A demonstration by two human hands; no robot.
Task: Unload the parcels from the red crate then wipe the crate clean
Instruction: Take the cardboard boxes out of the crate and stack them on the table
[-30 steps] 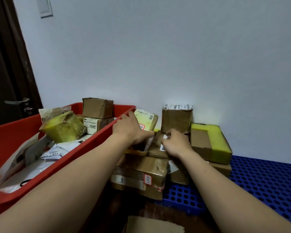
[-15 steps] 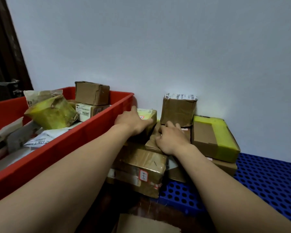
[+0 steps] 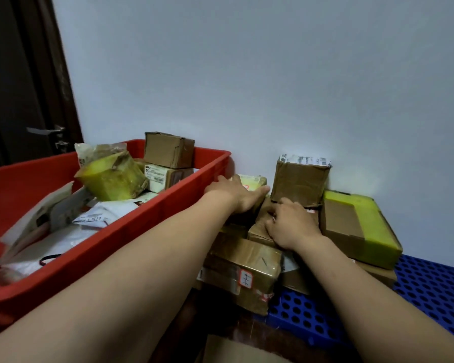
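1. Left of the left hand (image 3: 236,196), the red plastic crate (image 3: 102,247) stands with its right rim just beside the wrist. It holds a lumpy yellow-taped parcel (image 3: 110,179), two stacked brown cartons (image 3: 168,150) and white mailer bags (image 3: 102,213).
2. That hand lies flat, fingers straight, on a pale yellow flat parcel (image 3: 254,180) wedged between the crate rim and a tall brown taped box (image 3: 299,179).
3. Just to its right, the right hand (image 3: 291,224) curls its fingers onto a small brown cardboard parcel (image 3: 258,224); whether they clamp it cannot be told.
4. Right of that hand, a yellow-and-brown carton (image 3: 357,226) touches the tall box.
5. Below both hands, a brown taped parcel with a red-bordered label (image 3: 241,265) overhangs the near edge of the blue perforated plastic pallet (image 3: 430,289).
6. Right of the right forearm, the pallet's surface runs open to the white wall (image 3: 273,74).
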